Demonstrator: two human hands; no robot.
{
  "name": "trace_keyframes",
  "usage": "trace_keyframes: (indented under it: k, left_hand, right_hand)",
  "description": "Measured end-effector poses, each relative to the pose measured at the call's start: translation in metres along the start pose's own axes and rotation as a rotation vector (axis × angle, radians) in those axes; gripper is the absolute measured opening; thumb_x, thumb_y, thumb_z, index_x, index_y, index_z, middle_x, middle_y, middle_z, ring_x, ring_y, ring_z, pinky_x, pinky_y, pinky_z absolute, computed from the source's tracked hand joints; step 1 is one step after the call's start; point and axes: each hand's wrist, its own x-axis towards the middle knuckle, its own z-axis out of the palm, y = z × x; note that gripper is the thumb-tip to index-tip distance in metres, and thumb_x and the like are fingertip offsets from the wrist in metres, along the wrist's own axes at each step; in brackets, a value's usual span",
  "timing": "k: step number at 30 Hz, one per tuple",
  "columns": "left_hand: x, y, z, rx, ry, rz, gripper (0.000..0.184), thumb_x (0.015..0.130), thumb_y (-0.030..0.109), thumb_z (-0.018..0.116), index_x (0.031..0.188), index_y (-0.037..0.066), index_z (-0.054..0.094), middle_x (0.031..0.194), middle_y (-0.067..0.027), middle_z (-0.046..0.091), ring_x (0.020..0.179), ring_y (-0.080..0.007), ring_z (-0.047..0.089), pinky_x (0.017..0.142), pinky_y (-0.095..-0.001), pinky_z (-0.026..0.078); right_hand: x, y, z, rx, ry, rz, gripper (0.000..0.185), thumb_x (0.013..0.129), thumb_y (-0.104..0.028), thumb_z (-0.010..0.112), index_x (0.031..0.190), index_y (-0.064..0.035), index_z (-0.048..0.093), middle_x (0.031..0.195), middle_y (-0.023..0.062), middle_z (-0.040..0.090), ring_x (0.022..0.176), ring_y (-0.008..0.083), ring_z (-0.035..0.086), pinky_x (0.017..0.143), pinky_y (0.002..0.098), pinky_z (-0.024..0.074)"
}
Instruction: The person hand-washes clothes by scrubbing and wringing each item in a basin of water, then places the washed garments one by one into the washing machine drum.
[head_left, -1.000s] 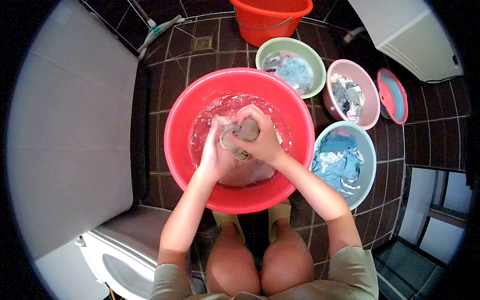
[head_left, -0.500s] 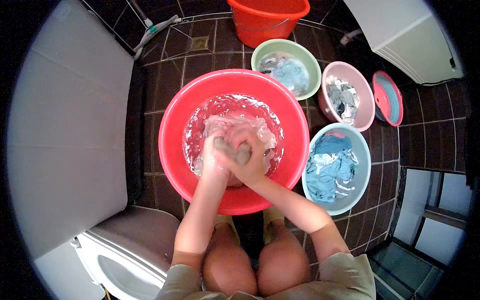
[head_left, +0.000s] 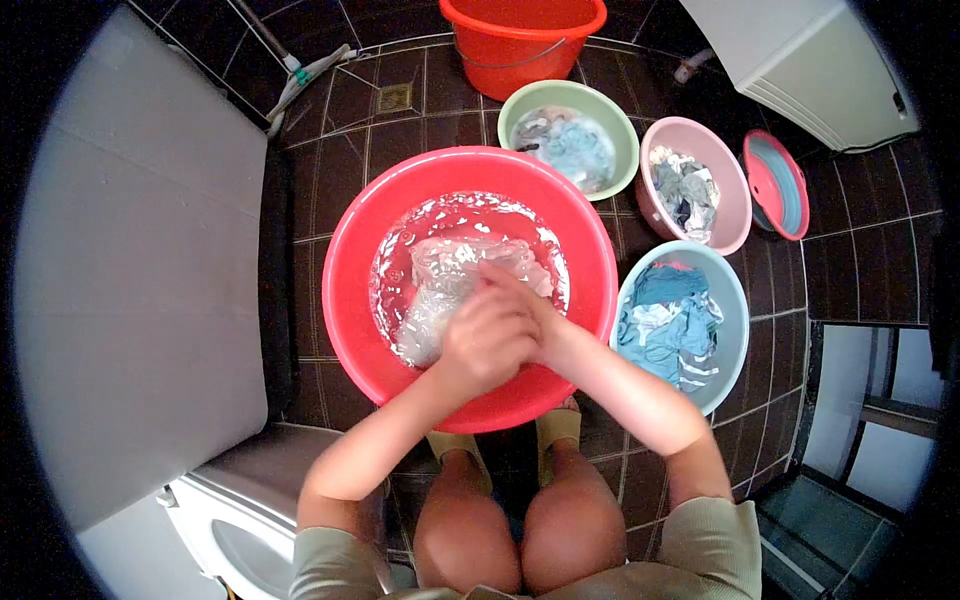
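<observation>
A large red basin [head_left: 345,280] of water stands in front of my feet. Pale, wet cloth [head_left: 440,285] lies bunched in the water, just beyond my hands. My left hand [head_left: 490,335] is at the near side of the basin with its fingers curled, overlapping my right hand. Whatever the left fingers close on is hidden. Partly behind it, my right hand [head_left: 530,305] reaches in from the right, its fingers blurred and pointing over the cloth. Both hands are above the water, close against each other.
To the right are a light blue basin [head_left: 735,340] of blue clothes, a pink basin [head_left: 655,205] of grey and white clothes, and a collapsible basin [head_left: 780,185]. Behind stand a green basin [head_left: 627,150] of soapy laundry and a red bucket [head_left: 520,65]. A toilet [head_left: 215,520] is at left.
My hands were pressed together around greyish cloth over the middle of the basin. They have come nearer to me and slightly right, and the cloth now lies spread in the water.
</observation>
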Motion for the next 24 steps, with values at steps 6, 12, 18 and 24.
trace_keyframes:
  k: [6,12,18,24]
  left_hand:
    - [0.005,0.017,-0.003,0.016,-0.335,0.406,0.009,0.049,0.015,0.054,0.053,0.009,0.05,0.067,-0.0024,0.049,0.071,-0.0202,0.053,0.066,-0.0304,0.046]
    - [0.007,0.029,-0.003,0.065,-0.557,0.661,0.013,0.054,0.022,0.051,0.054,0.01,0.052,0.061,-0.0007,0.045,0.066,-0.0173,0.05,0.058,-0.0301,0.043]
    - [-0.019,0.01,0.016,0.092,-0.712,0.712,0.02,0.052,0.026,0.053,0.055,0.007,0.058,0.059,-0.0023,0.054,0.058,-0.0184,0.052,0.053,-0.0316,0.043]
    - [-0.023,-0.043,0.032,0.269,-0.654,0.793,0.021,0.05,0.025,0.053,0.056,0.006,0.061,0.061,-0.0046,0.058,0.059,-0.0206,0.058,0.053,-0.0348,0.047]
  right_hand:
    - [0.004,-0.004,0.046,-0.855,0.635,0.305,0.049,0.076,-0.058,0.049,0.07,-0.0097,0.057,0.058,0.0064,0.053,0.052,0.0182,0.05,0.052,0.0315,0.0413]
    - [0.013,0.002,0.066,-1.208,0.523,0.329,0.042,0.078,-0.044,0.052,0.064,-0.0048,0.056,0.059,0.0045,0.053,0.054,0.0149,0.048,0.055,0.0278,0.0387]
    - [0.032,0.006,0.04,-1.406,0.495,0.248,0.037,0.08,-0.032,0.05,0.054,-0.0056,0.051,0.049,0.0018,0.047,0.046,0.0124,0.043,0.046,0.0293,0.0346]
    - [0.067,-0.011,0.003,-1.529,0.664,0.169,0.038,0.081,-0.029,0.05,0.052,-0.0049,0.047,0.049,0.0013,0.046,0.045,0.0118,0.041,0.044,0.029,0.0339]
